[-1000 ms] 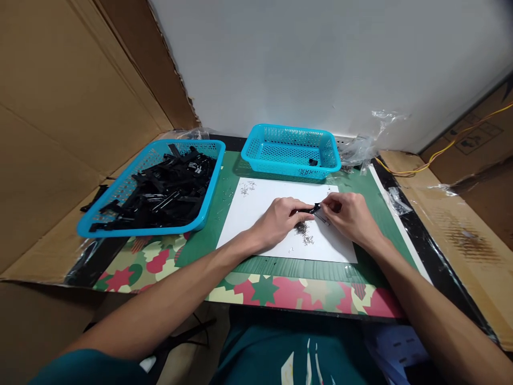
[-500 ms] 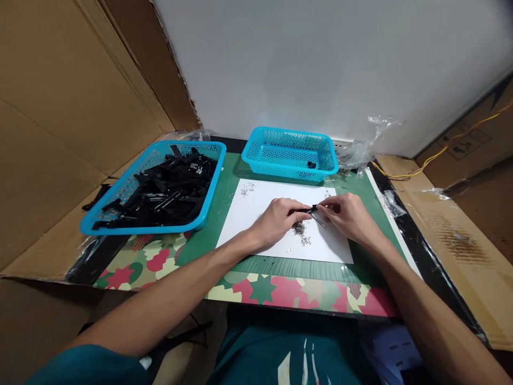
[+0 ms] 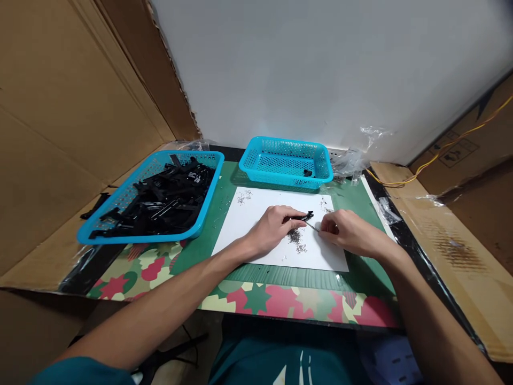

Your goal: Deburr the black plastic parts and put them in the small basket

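Note:
My left hand [image 3: 276, 227] is closed on a small black plastic part [image 3: 308, 216], whose far end sticks out past the thumb and fingertips. My right hand [image 3: 347, 231] pinches slim metal tweezers [image 3: 313, 226], their tips reaching up to the black part by the left thumb. Fingers of my right hand cover the rest of the tool. Beneath both hands lies a white sheet [image 3: 228, 248]. On it, a dark pile of tiny metal pieces [image 3: 295, 236], perhaps springs, sits just below my left fingertips.
At left, a blue basket [image 3: 208, 214] is heaped with black plastic parts [image 3: 168, 187]. A second blue basket [image 3: 272, 179] at the back holds a small black piece [image 3: 307, 172]. Crumpled clear plastic [image 3: 350, 163] lies beside it. Cardboard [image 3: 449, 230] borders the table's right side.
My right hand has drawn back from the black part and turned the tweezers so they point at it. The left hand keeps its hold. The view has tilted slightly upward.

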`<action>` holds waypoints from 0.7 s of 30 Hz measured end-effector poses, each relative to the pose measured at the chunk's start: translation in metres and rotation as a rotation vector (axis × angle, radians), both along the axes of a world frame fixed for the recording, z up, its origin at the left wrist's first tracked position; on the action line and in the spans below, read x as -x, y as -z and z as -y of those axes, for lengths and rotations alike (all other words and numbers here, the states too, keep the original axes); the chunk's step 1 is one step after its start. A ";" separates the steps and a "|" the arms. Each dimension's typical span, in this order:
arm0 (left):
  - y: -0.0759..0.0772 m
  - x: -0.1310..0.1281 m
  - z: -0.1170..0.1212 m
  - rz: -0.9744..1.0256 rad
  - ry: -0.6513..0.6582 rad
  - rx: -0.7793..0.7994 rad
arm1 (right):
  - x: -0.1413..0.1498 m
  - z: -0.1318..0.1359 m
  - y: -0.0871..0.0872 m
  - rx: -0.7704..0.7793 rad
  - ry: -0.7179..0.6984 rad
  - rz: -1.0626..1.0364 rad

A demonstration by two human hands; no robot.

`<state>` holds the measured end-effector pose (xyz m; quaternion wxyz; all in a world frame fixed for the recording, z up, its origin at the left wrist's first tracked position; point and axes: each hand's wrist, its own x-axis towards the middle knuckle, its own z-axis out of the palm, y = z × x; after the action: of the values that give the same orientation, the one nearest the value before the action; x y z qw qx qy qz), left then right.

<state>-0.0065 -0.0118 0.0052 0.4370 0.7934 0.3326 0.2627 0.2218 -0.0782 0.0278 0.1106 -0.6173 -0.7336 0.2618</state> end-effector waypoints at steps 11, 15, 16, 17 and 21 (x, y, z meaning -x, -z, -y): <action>-0.002 -0.002 0.003 -0.026 0.048 -0.040 | -0.022 -0.008 0.005 -0.099 0.127 -0.646; 0.000 -0.002 0.002 -0.035 0.063 -0.042 | -0.003 -0.018 0.025 -0.175 0.273 -0.694; 0.001 -0.002 0.002 -0.038 0.069 -0.045 | -0.001 -0.019 0.028 -0.174 0.280 -0.684; 0.001 -0.002 0.002 -0.040 0.077 -0.052 | 0.001 -0.019 0.029 -0.175 0.283 -0.669; 0.003 -0.002 0.001 -0.013 0.089 -0.068 | 0.002 -0.018 0.029 -0.175 0.284 -0.638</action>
<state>-0.0044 -0.0128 0.0022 0.4187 0.8235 0.2905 0.2492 0.2196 -0.0606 -0.0015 0.4215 -0.5884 -0.5888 0.3596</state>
